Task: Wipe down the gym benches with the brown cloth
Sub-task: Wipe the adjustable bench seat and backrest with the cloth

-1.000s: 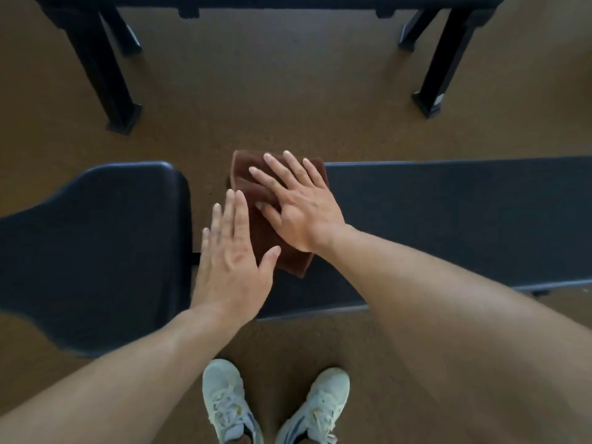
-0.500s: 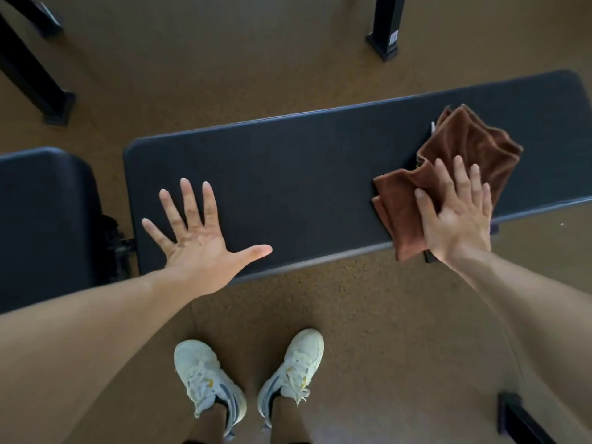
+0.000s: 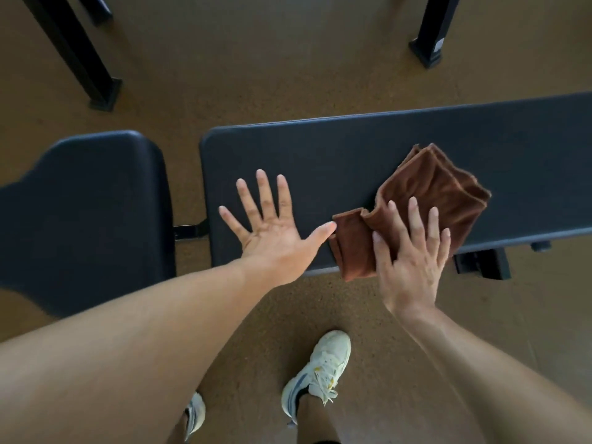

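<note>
On the long dark desk (image 3: pixel 368 149), toward its near edge, lies the folded brown cloth (image 3: pixel 429 193), its near-left corner hanging slightly over that edge. Pressed flat on the cloth's near part is the right hand (image 3: pixel 413 257), fingers straight and a little apart, reaching toward the far side; nothing is curled round the fabric. Just left of the cloth rests the left hand (image 3: pixel 272 235), spread wide with the palm down on the bare pad, fingers fanned and the thumb stretched right until its tip is touching or nearly touching the cloth's left edge. Both bare forearms come in from the near side.

Left of this pad, across a narrow gap bridged by a black metal bracket (image 3: pixel 189 231), sits a second dark padded section (image 3: pixel 86 213) with a rounded, shaped outline. Under the desk's right near edge a black frame part (image 3: pixel 483 263) shows. Farther away two black legs (image 3: pixel 77 56) of other equipment stand on the brown speckled floor (image 3: pixel 256 65), one far left and one far right. Near the bottom, two white sneakers (image 3: pixel 317 370) stand on the floor, the left one mostly hidden behind the left forearm.
</note>
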`<state>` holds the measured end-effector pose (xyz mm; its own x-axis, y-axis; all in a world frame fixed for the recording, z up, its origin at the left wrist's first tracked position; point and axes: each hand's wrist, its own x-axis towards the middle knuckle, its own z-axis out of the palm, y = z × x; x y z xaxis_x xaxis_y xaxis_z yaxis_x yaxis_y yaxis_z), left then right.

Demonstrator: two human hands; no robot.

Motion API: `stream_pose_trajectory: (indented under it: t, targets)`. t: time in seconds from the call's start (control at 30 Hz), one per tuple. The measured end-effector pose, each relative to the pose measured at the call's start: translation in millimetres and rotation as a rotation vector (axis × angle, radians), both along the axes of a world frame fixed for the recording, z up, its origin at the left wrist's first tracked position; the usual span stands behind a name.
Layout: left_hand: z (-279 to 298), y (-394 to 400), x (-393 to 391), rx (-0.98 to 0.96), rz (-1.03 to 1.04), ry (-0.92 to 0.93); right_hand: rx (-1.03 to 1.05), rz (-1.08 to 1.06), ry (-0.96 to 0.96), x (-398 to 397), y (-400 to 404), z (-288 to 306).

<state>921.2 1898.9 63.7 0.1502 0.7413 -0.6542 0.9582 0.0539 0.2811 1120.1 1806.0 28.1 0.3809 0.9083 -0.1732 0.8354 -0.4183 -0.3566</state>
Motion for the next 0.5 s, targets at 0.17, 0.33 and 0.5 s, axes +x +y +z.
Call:
stream_pose_trajectory:
  t: [0.17,0.33,0.5]
  targets:
    - [18,-6,-49,-0.032,0.192,-0.533,0.027,0.188,-0.036,-96,5,2]
    - [34,-38,-136,-0.012,0.617,-0.71,0.131,0.301,0.125,-213,15,8]
    - [53,-24,-233,-0.147,0.852,-0.724,0.059,-0.06,1.028,-334,22,29]
